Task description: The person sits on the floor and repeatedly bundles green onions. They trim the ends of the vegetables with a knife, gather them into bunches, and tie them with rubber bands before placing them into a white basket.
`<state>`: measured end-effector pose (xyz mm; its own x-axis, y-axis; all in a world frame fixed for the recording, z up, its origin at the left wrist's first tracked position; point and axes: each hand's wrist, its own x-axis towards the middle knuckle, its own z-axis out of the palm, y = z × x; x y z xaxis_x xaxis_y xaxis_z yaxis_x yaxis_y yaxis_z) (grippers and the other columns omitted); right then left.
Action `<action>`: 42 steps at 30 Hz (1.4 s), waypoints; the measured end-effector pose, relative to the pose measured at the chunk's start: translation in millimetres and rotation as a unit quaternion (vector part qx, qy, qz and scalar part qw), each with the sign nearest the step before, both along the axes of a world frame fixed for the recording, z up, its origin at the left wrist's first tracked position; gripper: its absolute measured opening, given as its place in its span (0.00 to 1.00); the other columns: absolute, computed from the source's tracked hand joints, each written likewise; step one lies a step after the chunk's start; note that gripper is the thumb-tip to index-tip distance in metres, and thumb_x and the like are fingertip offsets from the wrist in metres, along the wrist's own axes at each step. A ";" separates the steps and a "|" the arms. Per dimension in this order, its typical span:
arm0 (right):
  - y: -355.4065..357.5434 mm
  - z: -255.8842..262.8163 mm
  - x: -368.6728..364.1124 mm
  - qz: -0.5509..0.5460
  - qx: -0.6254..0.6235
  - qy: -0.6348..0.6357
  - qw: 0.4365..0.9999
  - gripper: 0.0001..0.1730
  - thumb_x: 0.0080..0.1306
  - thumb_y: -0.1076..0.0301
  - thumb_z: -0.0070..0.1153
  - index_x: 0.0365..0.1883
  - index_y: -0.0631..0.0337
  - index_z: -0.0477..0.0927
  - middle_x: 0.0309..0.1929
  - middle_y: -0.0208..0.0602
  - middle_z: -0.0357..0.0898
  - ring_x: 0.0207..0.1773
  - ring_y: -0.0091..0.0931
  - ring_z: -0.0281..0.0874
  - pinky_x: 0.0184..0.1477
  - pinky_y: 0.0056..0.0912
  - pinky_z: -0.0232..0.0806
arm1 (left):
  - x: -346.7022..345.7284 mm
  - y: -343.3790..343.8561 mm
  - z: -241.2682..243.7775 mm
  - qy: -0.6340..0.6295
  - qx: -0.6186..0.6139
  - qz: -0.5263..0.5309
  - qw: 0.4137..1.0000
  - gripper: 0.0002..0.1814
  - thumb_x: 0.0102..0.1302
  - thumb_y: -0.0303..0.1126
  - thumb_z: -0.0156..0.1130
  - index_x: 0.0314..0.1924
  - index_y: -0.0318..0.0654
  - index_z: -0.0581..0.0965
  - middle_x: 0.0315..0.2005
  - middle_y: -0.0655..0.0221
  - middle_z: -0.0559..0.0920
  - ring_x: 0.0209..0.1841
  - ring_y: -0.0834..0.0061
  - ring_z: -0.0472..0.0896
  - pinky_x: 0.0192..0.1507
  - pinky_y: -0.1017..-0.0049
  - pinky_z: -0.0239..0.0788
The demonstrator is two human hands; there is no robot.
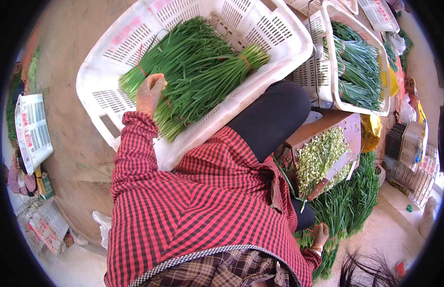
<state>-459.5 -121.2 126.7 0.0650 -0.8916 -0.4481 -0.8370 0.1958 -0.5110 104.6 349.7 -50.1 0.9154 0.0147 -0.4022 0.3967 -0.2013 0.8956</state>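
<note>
Tied bundles of green garlic chives (204,71) lie in a large white slotted plastic crate (89,71) in front of me. My left hand (150,94) is over the crate's near left part, against the chives by a red tie; whether its curled fingers grip anything is unclear. Low at the right, my right hand (320,235) touches the tied ends of a floor pile of chives (362,197); its hold is partly hidden. Between them, a cleaver (327,177) with a wooden handle rests on cut stem ends (315,154) on a wooden board or box top (353,132).
A second white crate (386,82) of bundled chives stands at the upper right, beside a metal hook or handle (315,64). Yellow bags (371,132) hang near it. More crates (35,132) stand at the far left, with clear plastic (102,227) on the floor nearby.
</note>
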 end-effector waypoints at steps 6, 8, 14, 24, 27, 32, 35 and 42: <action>8.7 9.7 -1.2 -0.054 0.082 0.044 0.994 0.12 0.66 0.62 0.51 0.43 0.59 0.73 0.25 0.33 0.78 0.22 0.23 0.74 0.21 0.22 0.66 | -31.2 12.5 -20.8 0.267 0.175 -0.263 0.911 0.16 0.60 0.41 0.52 0.38 0.36 0.79 0.28 0.64 0.82 0.36 0.75 0.79 0.39 0.76 0.68; 5.1 10.1 8.6 -0.031 0.089 0.079 0.992 0.12 0.66 0.62 0.51 0.43 0.59 0.73 0.27 0.32 0.78 0.23 0.23 0.75 0.22 0.22 0.68 | -27.6 2.8 -2.3 0.281 0.267 -0.424 0.819 0.18 0.58 0.42 0.50 0.37 0.38 0.80 0.31 0.64 0.83 0.37 0.70 0.80 0.41 0.71 0.69; 5.6 16.4 30.1 -0.041 0.057 0.001 0.998 0.15 0.64 0.62 0.54 0.46 0.57 0.73 0.30 0.28 0.77 0.27 0.22 0.74 0.26 0.25 0.70 | -30.9 -8.1 -4.7 0.222 0.290 -0.550 0.751 0.18 0.56 0.43 0.48 0.34 0.42 0.82 0.35 0.62 0.82 0.42 0.64 0.79 0.44 0.66 0.68; 83.2 -71.3 -52.7 -0.206 0.044 0.151 0.966 0.17 0.63 0.60 0.52 0.46 0.59 0.75 0.25 0.28 0.74 0.22 0.21 0.68 0.23 0.26 0.63 | 15.9 -35.1 26.1 0.110 -0.076 -0.191 0.972 0.12 0.63 0.38 0.54 0.35 0.37 0.78 0.10 0.83 0.60 0.09 0.89 0.56 0.12 0.87 0.50; 129.3 -117.5 -74.6 -0.251 0.192 0.102 0.943 0.17 0.63 0.59 0.52 0.44 0.62 0.75 0.29 0.31 0.76 0.25 0.26 0.72 0.27 0.30 0.66 | 16.9 -106.2 89.0 0.083 -0.255 -0.049 0.962 0.13 0.67 0.37 0.49 0.40 0.38 0.77 0.09 0.84 0.54 0.08 0.90 0.50 0.11 0.88 0.44; 193.4 -155.6 -51.9 -0.238 0.203 0.175 0.934 0.27 0.58 0.54 0.54 0.52 0.63 0.74 0.51 0.46 0.75 0.53 0.34 0.72 0.53 0.36 0.65 | 1.5 -218.7 158.9 -0.001 -0.304 -0.247 0.920 0.17 0.68 0.37 0.50 0.54 0.38 0.71 0.21 0.80 0.67 0.20 0.89 0.61 0.22 0.88 0.56; 249.0 -241.5 -89.9 -0.297 0.087 0.168 0.936 0.25 0.56 0.58 0.56 0.49 0.63 0.74 0.39 0.42 0.78 0.43 0.30 0.75 0.45 0.33 0.67 | -37.1 -295.1 162.5 -0.060 -0.237 -0.394 0.886 0.17 0.70 0.36 0.49 0.56 0.38 0.70 0.31 0.74 0.74 0.29 0.86 0.65 0.33 0.84 0.61; 219.0 -248.0 -123.7 -0.531 -0.008 -0.062 0.845 0.11 0.62 0.62 0.50 0.38 0.60 0.76 0.29 0.33 0.78 0.30 0.23 0.75 0.33 0.27 0.66 | -134.8 -343.2 145.3 -0.160 -0.128 -0.710 0.673 0.15 0.68 0.23 0.48 0.53 0.33 0.71 0.49 0.67 0.74 0.49 0.77 0.72 0.54 0.79 0.63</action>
